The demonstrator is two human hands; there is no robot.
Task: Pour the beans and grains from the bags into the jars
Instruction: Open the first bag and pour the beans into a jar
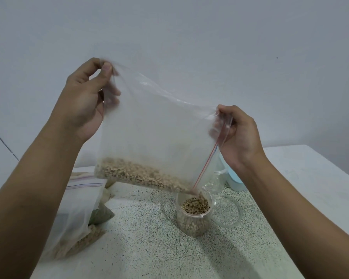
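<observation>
Two hands: the left hand (85,97) and right hand (240,133) hold one clear zip bag (159,127) in the air between them, above the bench (169,248).
Left grip: thumb and forefinger pinch a top corner of the bag, the higher of the two held corners.
Right grip: thumb and fingers pinch the corner at the red-and-blue zip strip (208,164), lower than the left grip.
Beans: pale beans (137,174) lie along the bag's lowest edge, well below both grips, sloping down toward the right grip's side.
Bag mouth: its lowest corner hangs below the right grip, at the rim of the jar (193,214).
Jar: upright on the bench, below and inward of the right grip, well filled with beans.
Beside: filled bags (79,198) lie under the left forearm; a second clear jar (216,178) stands behind the filled one.
</observation>
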